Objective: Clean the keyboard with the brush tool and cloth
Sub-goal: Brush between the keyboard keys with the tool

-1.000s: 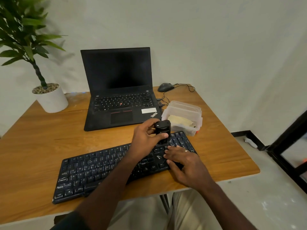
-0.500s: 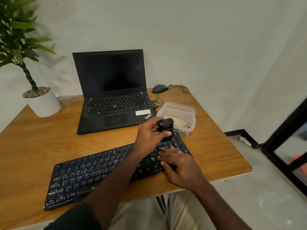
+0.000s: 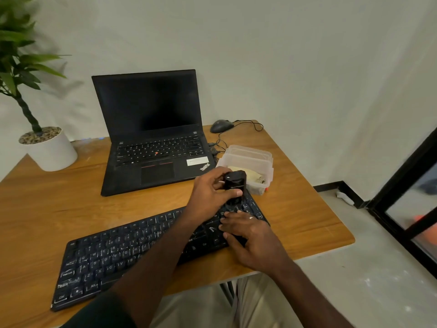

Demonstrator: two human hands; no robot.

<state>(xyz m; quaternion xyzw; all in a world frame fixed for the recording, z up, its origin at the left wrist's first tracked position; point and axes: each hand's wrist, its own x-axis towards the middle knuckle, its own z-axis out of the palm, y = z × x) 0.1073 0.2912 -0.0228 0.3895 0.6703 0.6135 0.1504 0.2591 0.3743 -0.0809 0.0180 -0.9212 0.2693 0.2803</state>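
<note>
A black keyboard point(image 3: 113, 256) lies slanted across the near part of the wooden table point(image 3: 71, 204). My left hand point(image 3: 208, 192) grips a black brush tool point(image 3: 234, 183) upright over the keyboard's far right keys, with its lower end down on them. My right hand point(image 3: 250, 235) rests on the keyboard's right end, fingers spread flat on the keys. A beige cloth point(image 3: 248, 176) lies inside a clear plastic box point(image 3: 248, 155) just behind the brush tool.
An open black laptop point(image 3: 151, 138) stands behind the keyboard. A potted plant in a white pot point(image 3: 49, 150) sits at the far left. A black mouse point(image 3: 221, 125) with its cable lies at the far right corner. The table's right edge drops to the floor.
The brush tool and my left hand stay at the keyboard's right end with only slight shifts. My head view has turned a little, moving everything leftward in frame.
</note>
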